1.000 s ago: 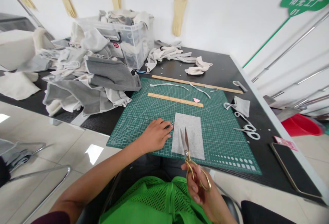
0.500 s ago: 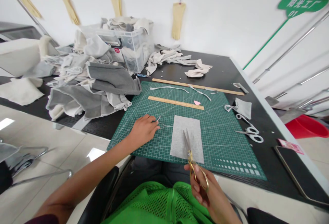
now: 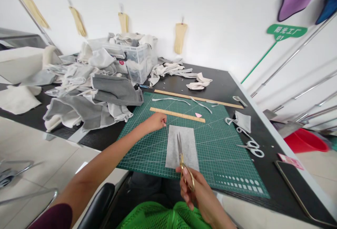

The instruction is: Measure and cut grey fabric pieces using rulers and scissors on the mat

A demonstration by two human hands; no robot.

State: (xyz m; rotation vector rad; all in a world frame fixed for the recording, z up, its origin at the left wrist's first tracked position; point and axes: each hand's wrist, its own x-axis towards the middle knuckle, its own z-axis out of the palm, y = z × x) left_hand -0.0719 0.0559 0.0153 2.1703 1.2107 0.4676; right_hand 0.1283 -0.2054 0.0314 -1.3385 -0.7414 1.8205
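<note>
While the person is sitting at a black table [image 3: 238, 81] set against a white wall, a green cutting mat [image 3: 223, 152] is lying across its near edge. The right hand [image 3: 201, 195] is gripping gold-handled scissors [image 3: 181, 157], whose closed blades are pointing away over a grey fabric rectangle [image 3: 184, 145] lying flat on the mat. The left hand [image 3: 156, 122] is pinching a thin pale strip [image 3: 166, 128] just off the rectangle's far left corner. Beyond it, a short wooden ruler [image 3: 177, 114] and a long wooden ruler [image 3: 197, 98] are lying near each other. White-handled scissors [image 3: 252, 147] are resting at the mat's right edge. A cloth heap [image 3: 86, 97] and a clear bin [image 3: 137, 60] are crowding the far left. Pale gloves [image 3: 180, 38] are hanging on the wall; a green sign [image 3: 286, 32] is leaning at right.
</note>
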